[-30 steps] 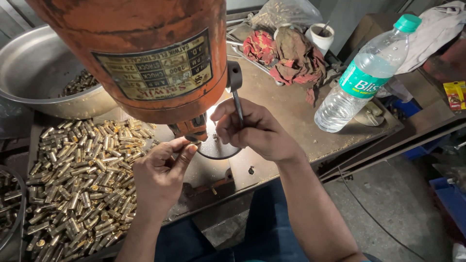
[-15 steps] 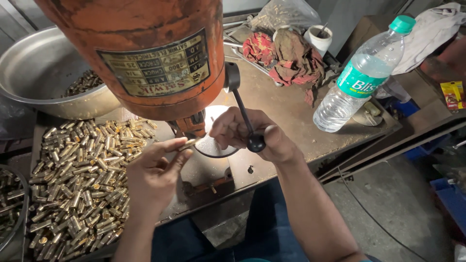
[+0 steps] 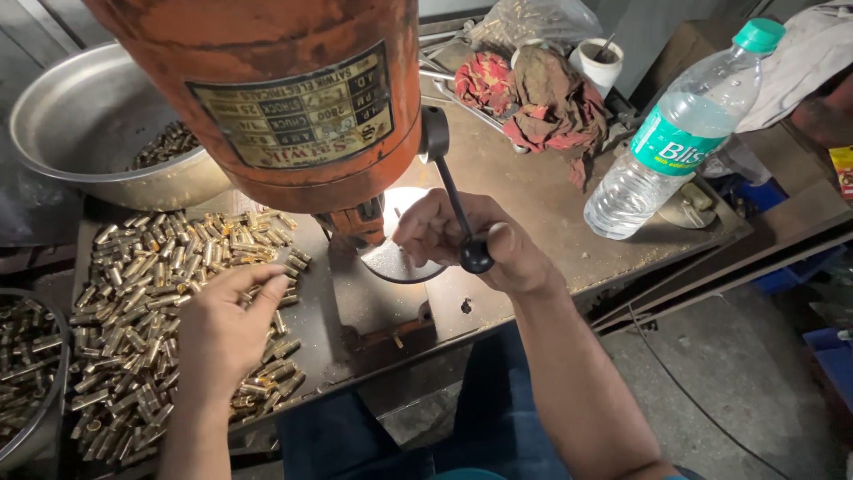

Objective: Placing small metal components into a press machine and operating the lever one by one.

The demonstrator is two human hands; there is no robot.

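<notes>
From the head camera, a worn, dark metal workbench (image 3: 551, 209) fills the middle of the view, its surface scuffed and stained; past its right edge lies a grey concrete floor with a thin cable across it. A rusty orange press (image 3: 293, 98) with a cylindrical body rises from the bench's far side, a faded plate fixed on its front. Below it sits a round, polished metal disc (image 3: 400, 258), brightly lit.

The right hand (image 3: 471, 244) rests by the disc, fingers curled loosely around the press's thin black lever (image 3: 453, 200), its ball knob against the knuckles. The left hand (image 3: 227, 329) hovers over a heap of small brass tubes (image 3: 133, 293) spread across the bench's left half, fingers bent and half open; whether it has hold of one, I cannot tell.

A dented aluminium bowl (image 3: 80, 133) at the far left corner holds more tubes, and another pan (image 3: 27, 382) shows at the near left edge. Near the far right edge stand a clear plastic water bottle (image 3: 675, 142) with a green cap, crumpled red and brown rags (image 3: 533, 98) and a small white cup (image 3: 600, 62).
</notes>
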